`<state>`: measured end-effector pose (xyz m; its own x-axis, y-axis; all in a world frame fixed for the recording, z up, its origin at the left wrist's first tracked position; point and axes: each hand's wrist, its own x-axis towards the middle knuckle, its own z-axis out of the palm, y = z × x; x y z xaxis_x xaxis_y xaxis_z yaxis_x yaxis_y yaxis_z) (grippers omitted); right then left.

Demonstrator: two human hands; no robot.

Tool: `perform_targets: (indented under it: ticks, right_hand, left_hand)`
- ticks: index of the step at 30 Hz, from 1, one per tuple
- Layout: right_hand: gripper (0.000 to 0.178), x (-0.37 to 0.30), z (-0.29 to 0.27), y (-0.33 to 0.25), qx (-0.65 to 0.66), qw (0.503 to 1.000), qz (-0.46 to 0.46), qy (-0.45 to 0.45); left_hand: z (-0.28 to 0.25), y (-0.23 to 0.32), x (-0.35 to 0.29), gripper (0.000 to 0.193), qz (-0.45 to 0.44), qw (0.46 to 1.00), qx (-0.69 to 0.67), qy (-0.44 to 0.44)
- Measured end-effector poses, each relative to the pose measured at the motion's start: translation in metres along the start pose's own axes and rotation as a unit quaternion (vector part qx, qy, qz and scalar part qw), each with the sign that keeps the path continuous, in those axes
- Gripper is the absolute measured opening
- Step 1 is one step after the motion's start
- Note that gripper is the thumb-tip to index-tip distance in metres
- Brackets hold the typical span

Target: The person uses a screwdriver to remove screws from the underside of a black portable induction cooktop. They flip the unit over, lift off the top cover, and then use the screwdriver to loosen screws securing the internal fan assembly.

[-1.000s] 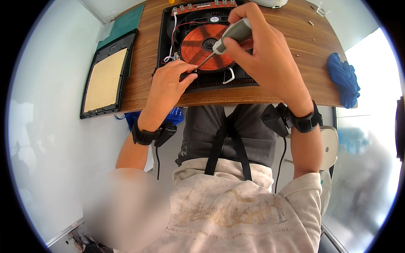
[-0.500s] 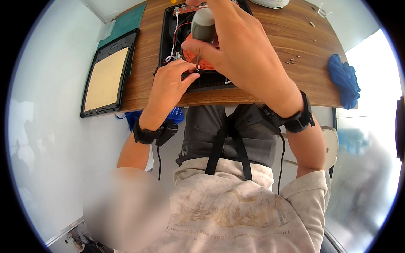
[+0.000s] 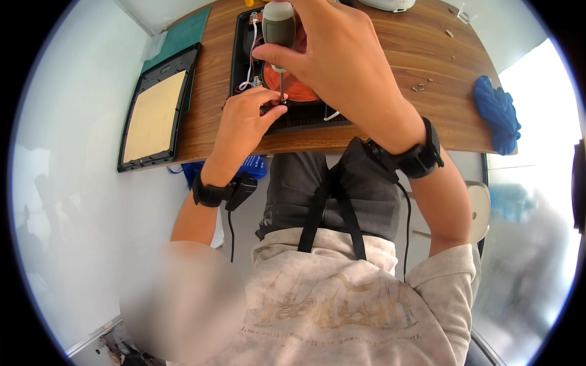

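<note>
My right hand [image 3: 342, 67] grips a screwdriver [image 3: 278, 27] with a grey and white handle, held upright. Its thin metal shaft points down at the near left part of a black open housing [image 3: 282, 125]. Inside the housing lies a round coil of copper-coloured wire [image 3: 293, 88], partly hidden under my right hand. My left hand [image 3: 243, 119] rests at the housing's near edge, thumb and index finger closed in around the screwdriver's tip. What those fingertips pinch is too small to make out.
Small screws [image 3: 419, 88] lie on the wooden table [image 3: 427, 49] to the right, with a blue cloth [image 3: 497, 116] by the table's right edge. At the left, a black-framed panel [image 3: 155, 119] overlaps a green mat [image 3: 186, 36]. A white appliance [image 3: 387, 5] shows at the far edge.
My right hand and the screwdriver handle have shifted slightly left, and the screwdriver now stands more upright. More of the coil shows. My left hand has stayed almost still.
</note>
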<state>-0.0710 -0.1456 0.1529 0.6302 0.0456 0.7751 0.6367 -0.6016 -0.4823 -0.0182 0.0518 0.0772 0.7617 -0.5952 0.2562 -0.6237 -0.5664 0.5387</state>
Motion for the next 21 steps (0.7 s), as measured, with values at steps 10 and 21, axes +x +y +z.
perform_targets:
  ticks: [10,21]
  right_hand:
    - [0.041,0.004,-0.005,0.028,-0.118,0.987,0.100,0.036]
    - [0.035,-0.008,-0.018,0.051,0.014,0.991,0.133,0.026]
  left_hand:
    - [0.001,-0.004,0.000,0.026,-0.003,0.999,-0.033,0.001]
    - [0.002,0.002,-0.001,0.022,-0.047,0.998,-0.033,0.000]
